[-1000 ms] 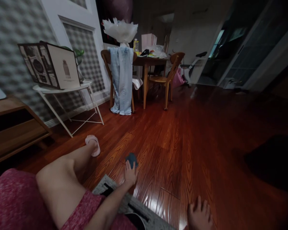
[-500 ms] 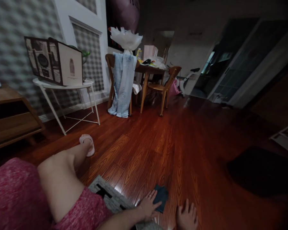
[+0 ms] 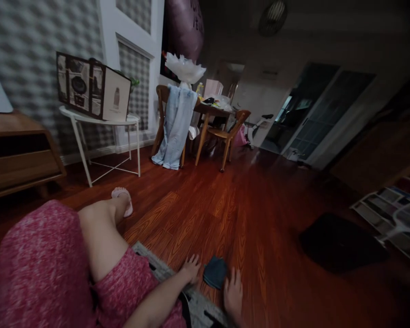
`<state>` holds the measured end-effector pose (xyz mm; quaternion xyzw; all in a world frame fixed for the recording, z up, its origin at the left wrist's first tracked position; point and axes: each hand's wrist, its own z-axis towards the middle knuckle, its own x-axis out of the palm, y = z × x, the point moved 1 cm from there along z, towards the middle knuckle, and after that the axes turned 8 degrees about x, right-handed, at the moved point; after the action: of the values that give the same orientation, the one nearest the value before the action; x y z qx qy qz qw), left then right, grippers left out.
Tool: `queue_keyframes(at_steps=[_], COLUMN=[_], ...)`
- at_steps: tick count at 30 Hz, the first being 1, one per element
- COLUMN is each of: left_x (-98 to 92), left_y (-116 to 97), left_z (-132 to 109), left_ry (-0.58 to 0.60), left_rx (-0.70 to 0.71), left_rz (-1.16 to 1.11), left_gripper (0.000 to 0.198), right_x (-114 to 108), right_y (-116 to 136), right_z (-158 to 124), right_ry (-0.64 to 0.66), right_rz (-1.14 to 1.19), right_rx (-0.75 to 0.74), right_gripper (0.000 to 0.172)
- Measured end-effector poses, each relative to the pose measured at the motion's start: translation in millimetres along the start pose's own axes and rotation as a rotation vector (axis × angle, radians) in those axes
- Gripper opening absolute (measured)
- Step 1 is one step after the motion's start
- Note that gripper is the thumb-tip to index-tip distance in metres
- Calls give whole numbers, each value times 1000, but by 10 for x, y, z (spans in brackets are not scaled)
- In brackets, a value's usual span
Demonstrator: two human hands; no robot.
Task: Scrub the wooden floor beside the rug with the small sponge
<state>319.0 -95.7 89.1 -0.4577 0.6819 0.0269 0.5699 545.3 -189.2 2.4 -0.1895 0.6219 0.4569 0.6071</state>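
Half a second ago the left hand (image 3: 192, 268) lay against the edge of the dark teal cloth (image 3: 214, 272); now it is off it, with a narrow strip of wood floor (image 3: 191, 218) showing between. The right hand (image 3: 233, 290), well apart from the cloth then, is now close by its other side, so the cloth lies on the floor between the two hands. The cloth also looks more compact: the drawn-out shape from before is a small, squarish bundle, with layered edges facing the left hand. The view has swung as well, bringing a racket (image 3: 396, 217) into sight far to the right of the right hand.

The left hand is loosely extended, fingers fanned and pointing away from the body, with nothing in its hold. The right hand is also stretched out, fingers somewhat apart and slightly blurred, and grips nothing; its thumb side is right next to the cloth, though whether they touch cannot be told.

Below the left hand, a grey rug (image 3: 201, 300) with black markings runs under the forearm. Beyond that hand, to its left, a foot wears a pink slipper (image 3: 130, 208).
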Motion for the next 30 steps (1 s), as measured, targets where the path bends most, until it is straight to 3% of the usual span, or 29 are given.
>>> queue_keyframes(at_steps=[2,4,7,9,12,16,21,25,30], left_x=[21,51,92,87,4,-134,-74,-17,-165], left_y=[-23,-48,-79,-94,-118,-185,-305,-318,-271], left_z=[-9,-44,-153,-245,-374,-529,-849,-1227,-1587], left_ry=[33,65,103,110,99,52,13,-51,-257], left_rx=[-5,-4,1,2,24,95,184,208,191], left_rz=[2,3,11,23,42,67,76,102,156], left_gripper=[75,71,69,72,78,79,72,66,61], right_x=[12,-11,-94,-163,-259,-382,-548,-563,-388], right_y=[230,459,692,711,497,-89,-683,-761,-583], right_z=[-137,-241,-279,-249,-197,-185,-173,-119,-131], right_ry=[100,209,338,370,346,257,96,-94,-99], right_rz=[26,4,-92,-148,-202,-243,-173,-85,-50], right_rx=[-263,-432,-472,-461,-399,-189,88,261,288], right_gripper=[62,58,57,57,57,57,60,67,70])
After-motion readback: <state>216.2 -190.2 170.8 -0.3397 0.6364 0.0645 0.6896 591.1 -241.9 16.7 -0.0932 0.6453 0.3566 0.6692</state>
